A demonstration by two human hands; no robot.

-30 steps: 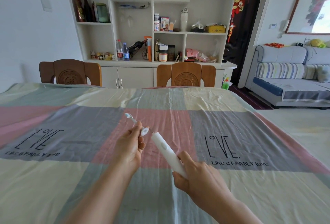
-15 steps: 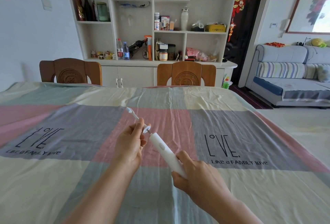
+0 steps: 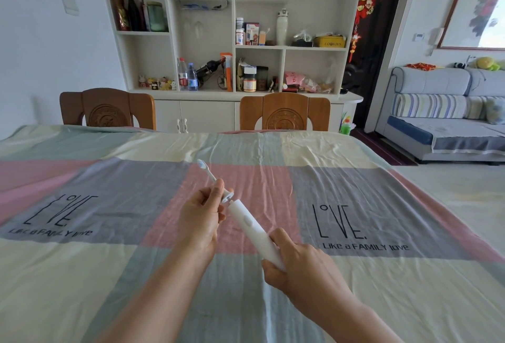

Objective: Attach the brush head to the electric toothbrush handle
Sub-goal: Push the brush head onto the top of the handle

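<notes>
My left hand pinches the neck of a white brush head, whose bristles point up and away to the left. The brush head's round base collar touches the top end of the white toothbrush handle. My right hand grips the lower end of the handle, which tilts up to the left and shows its oval button. Both are held in the air above the patchwork tablecloth.
Two wooden chairs stand at the table's far edge. Behind them a white shelf unit holds bottles and jars. A sofa is at the right, beyond the table's right edge.
The brush head and the handle have come together: a small gap between the collar and the handle's top a second ago has closed. Both hands rose slightly.
</notes>
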